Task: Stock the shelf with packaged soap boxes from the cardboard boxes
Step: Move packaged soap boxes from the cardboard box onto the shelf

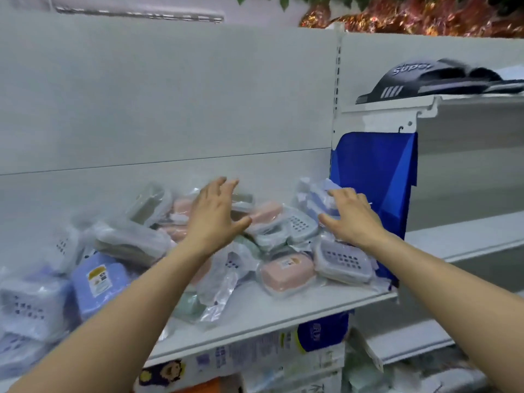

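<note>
Bagged soap boxes lie heaped on the shelf, blurred by wrapping. The left hand hovers over them, fingers spread, grasping nothing. The right hand rests flat on the pile's right end; its fingertips are partly hidden.

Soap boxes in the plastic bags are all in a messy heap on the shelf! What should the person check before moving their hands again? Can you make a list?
1. Left hand free: ok, fingers spread above the heap, holding nothing.
2. Right hand free: ok, it rests flat on the pale blue bagged soap box.
3. Heap of clear-bagged pastel soap boxes tidy: not ok, they lie tilted and overlapping.
4. Pink bagged soap box safely on the white metal shelf: ok, though near the front edge.
5. Blue cloth bag out of the way: cannot tell, it hangs right beside the heap.
</note>
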Available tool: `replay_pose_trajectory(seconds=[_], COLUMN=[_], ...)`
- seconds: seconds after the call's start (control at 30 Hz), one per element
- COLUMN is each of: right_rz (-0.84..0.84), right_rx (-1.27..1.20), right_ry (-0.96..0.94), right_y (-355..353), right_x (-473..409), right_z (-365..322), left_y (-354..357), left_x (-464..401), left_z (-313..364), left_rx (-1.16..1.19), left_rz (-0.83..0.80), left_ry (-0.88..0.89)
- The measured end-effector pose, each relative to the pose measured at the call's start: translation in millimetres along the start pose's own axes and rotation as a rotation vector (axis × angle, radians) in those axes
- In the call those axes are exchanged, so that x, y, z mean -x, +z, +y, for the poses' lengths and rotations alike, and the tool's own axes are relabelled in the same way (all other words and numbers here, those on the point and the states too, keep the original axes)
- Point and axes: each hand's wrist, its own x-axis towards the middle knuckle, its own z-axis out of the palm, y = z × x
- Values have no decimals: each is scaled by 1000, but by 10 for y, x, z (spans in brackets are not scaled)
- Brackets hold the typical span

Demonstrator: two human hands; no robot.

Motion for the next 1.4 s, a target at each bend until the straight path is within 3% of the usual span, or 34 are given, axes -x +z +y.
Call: replay_pose_trajectory(seconds=[0.13, 0.23, 0.3, 0.57, 0.8, 0.93, 1.1, 1.27, 1.4], right_rz=[-18, -113, -150, 152, 386, 409, 420, 381, 253], right_rx=[69, 103, 173, 133, -147, -310, -425, -576, -652], right_ry=[-45, 49, 60, -42, -91, -158, -299, -418, -454], right_y=[141, 253, 311, 423, 175, 145, 252, 399, 590], right_x=[-508, -773, -880, -915, -570, -199, 404, 1382, 2288], right_z=[200, 318, 368, 405, 112, -212, -792, -1778, -2769], left_y=[225, 394, 499, 653, 304, 20, -465, -1155, -1945], left_x=[-529, -742, -808, -765, -684, -160, 849, 2085, 3131], left_z=[-139, -292, -363, -532, -245, -89, -200, -588, -1109], left_rx=[-259, -380, -447, -613, -360, -265, -166, -260, -336], left_rz=[-107, -256, -263, 98, 285, 375, 408, 406, 341], left_ry=[-56, -107, -90, 270, 260, 184, -45, -152, -277])
